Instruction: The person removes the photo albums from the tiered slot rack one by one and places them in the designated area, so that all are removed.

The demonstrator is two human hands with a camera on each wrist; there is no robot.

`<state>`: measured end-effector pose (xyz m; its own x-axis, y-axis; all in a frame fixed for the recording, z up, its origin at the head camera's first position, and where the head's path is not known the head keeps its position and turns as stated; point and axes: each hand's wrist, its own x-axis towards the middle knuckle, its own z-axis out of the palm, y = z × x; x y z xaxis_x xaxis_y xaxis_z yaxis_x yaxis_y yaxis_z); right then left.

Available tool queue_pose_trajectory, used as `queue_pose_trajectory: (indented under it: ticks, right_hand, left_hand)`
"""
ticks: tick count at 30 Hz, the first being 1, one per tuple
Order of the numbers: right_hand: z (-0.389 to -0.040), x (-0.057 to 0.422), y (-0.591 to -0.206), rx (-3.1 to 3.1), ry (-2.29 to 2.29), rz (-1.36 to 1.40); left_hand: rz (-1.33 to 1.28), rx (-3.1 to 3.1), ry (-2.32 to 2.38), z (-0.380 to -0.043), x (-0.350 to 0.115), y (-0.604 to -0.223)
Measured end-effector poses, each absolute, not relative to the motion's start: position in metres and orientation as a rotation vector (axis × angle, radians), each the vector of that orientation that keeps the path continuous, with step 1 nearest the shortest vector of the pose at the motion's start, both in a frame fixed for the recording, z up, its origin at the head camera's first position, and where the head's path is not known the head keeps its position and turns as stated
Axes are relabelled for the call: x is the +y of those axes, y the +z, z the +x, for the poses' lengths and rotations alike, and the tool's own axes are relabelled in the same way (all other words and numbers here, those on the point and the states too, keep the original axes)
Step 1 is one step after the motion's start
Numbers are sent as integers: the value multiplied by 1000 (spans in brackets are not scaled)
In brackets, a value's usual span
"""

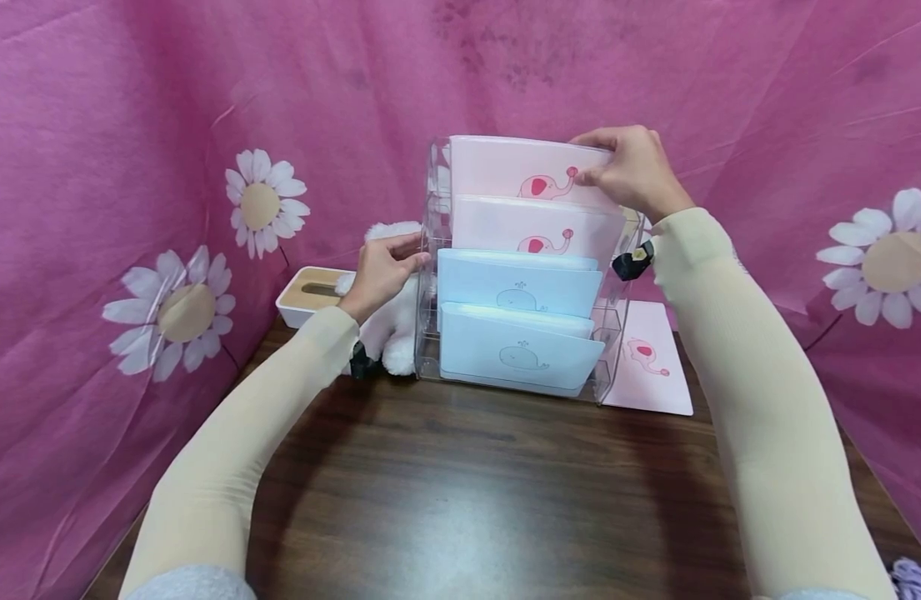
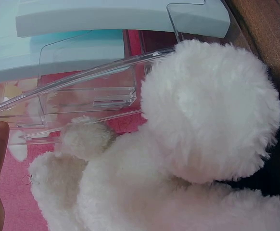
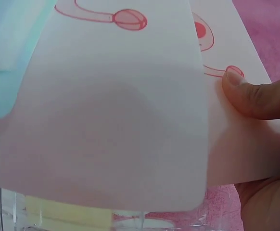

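Observation:
A clear stepped rack (image 1: 429,333) stands on the table with several notebooks in its tiers. In its top tier is a pink notebook (image 1: 490,167) printed with a red elephant, its right edge pinched between thumb and fingers of my right hand (image 1: 636,171). One tier lower stands another pink elephant notebook (image 1: 498,223), overlapping the first in the right wrist view. Light blue whale notebooks (image 1: 475,279) fill the two front tiers. My left hand (image 1: 382,271) holds the rack's left side, thumb toward the front; in the left wrist view only part of that hand shows.
White fluffy plush (image 2: 207,110) sits against the rack's left side, beneath my left wrist. Behind it is a white box with a wooden lid (image 1: 317,287). Another pink elephant notebook (image 1: 648,358) lies right of the rack. Pink floral cloth (image 1: 340,100) hangs behind the table (image 1: 430,500).

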<state>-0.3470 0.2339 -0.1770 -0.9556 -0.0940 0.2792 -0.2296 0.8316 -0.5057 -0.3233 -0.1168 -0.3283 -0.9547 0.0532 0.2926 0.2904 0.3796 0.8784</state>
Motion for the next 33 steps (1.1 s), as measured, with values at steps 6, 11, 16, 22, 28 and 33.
queue_pose_trajectory:
  ticks: [6,11,16,22,28,33]
  right_hand:
    - [-344,233,-174,-2768,818,231]
    - [-341,235,-171,-2733,814,219]
    - [-338,241,-166,-2698,866,139]
    - [-332,252,-159,-2614,1023,88]
    - [-326,262,-150,-2522,1097,97]
    - [-322,268,-143,-2456,1115,110]
  left_hand:
    - [-295,-2420,-1610,-323,-116,-329]
    - [-281,-2427,-1602,-323,-115,-330]
    - [-278,-2427,-1601,-324,-115,-329]
    - [-291,-2412,-1604,-324,-114,-329]
    - [-295,-2418,-1598,-324,-115,-330]
    - [-286,-2428,-1590,-324,-116,-329]
